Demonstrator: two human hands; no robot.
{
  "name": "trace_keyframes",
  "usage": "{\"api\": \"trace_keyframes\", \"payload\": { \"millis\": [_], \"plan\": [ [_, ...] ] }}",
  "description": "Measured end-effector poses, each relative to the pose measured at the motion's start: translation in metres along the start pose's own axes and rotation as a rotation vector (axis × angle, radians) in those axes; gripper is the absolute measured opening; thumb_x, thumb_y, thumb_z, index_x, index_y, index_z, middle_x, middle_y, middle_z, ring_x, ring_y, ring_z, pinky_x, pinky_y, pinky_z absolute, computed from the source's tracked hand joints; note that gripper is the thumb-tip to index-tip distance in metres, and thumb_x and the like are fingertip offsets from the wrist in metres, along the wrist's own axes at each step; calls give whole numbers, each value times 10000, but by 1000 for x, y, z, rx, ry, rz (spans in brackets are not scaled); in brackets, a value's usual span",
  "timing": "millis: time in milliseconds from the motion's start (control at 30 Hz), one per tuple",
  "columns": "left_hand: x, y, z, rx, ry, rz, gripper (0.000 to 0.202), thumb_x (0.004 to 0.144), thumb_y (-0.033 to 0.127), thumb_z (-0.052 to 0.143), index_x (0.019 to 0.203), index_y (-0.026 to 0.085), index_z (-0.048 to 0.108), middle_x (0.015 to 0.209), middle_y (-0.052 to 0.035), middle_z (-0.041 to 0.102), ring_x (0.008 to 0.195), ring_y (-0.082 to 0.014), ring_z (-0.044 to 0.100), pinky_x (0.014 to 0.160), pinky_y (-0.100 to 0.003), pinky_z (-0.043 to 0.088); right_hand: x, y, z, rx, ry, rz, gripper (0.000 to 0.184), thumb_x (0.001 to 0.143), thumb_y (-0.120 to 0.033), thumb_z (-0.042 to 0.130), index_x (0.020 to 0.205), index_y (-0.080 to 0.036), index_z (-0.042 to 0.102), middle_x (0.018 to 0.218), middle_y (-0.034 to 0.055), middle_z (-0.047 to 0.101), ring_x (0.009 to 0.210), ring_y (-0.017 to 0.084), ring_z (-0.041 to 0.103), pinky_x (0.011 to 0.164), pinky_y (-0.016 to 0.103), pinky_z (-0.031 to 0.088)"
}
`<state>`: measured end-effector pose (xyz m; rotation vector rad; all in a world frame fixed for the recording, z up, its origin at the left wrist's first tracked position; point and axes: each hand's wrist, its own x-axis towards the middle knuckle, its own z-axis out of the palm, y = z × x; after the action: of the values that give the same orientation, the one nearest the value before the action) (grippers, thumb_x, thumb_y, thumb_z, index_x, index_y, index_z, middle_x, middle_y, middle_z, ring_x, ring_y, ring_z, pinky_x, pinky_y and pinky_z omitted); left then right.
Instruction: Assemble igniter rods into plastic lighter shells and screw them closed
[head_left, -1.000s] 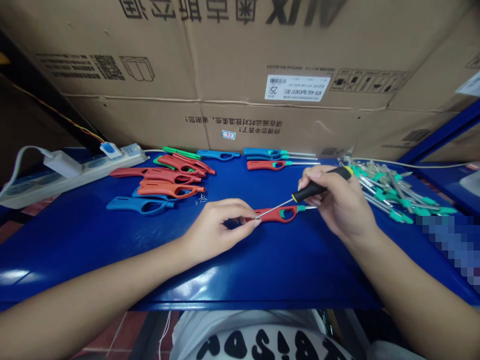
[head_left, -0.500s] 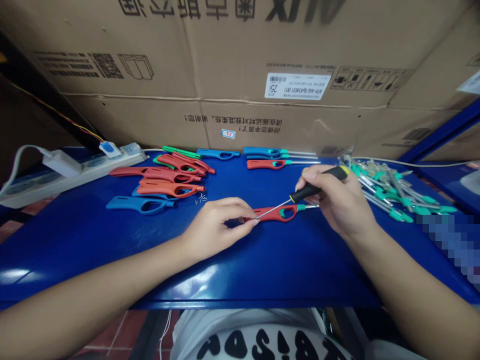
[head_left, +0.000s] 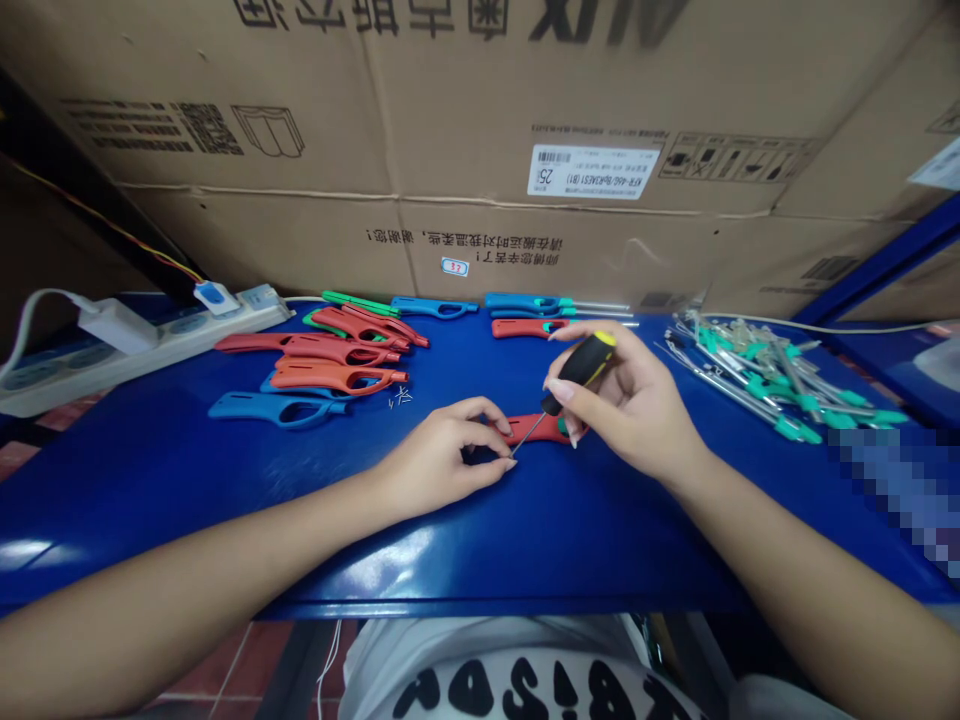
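A red long-nosed gas lighter (head_left: 529, 429) lies on the blue table in front of me, its handle end under the fingers of my left hand (head_left: 442, 455). That hand is closed on the handle end, thumb and fingertips beside the screwdriver's tip. Whether a screw sits between them is too small to make out. My right hand (head_left: 634, 400) grips a screwdriver (head_left: 582, 370) with a black and yellow handle, tilted, its thin shaft pointing down to the left fingertips. The right hand hides the lighter's nozzle side.
Several red, blue and green lighter handles (head_left: 337, 376) lie at the left, with small screws (head_left: 401, 398) beside them. Lighters with metal nozzles (head_left: 525, 328) lie at the back. Metal nozzles with green parts (head_left: 780, 385) are heaped right. A power strip (head_left: 187, 325) and large carton (head_left: 465, 120) stand behind.
My right hand has moved left and closer to my left hand, and the screwdriver now stands steeper. Its tip has dropped slightly toward me, to the lighter's near edge.
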<state>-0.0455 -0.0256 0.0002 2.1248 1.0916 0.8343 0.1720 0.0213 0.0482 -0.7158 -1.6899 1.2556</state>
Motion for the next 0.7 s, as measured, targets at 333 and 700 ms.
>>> {"api": "trace_keyframes", "payload": {
  "millis": [333, 700],
  "plan": [
    [0, 2, 2, -74, -5, 4, 80, 868, 185, 713, 909, 207, 779, 1085, -55, 620, 1019, -176, 629, 906, -325, 505, -5, 2, 5, 40, -39, -124, 494, 889, -233, 706, 1306, -352, 470, 1080, 29, 654, 513, 78, 599, 380, 238, 565],
    [-1, 4, 8, -114, -23, 41, 95, 895, 193, 689, 927, 202, 777, 1111, -70, 616, 1063, -187, 626, 938, -339, 508, -8, 7, 6, -65, 9, -253, 509, 840, -171, 740, 1259, -345, 507, 1348, 59, 580, 814, 138, 677, 437, 193, 571]
  ]
}}
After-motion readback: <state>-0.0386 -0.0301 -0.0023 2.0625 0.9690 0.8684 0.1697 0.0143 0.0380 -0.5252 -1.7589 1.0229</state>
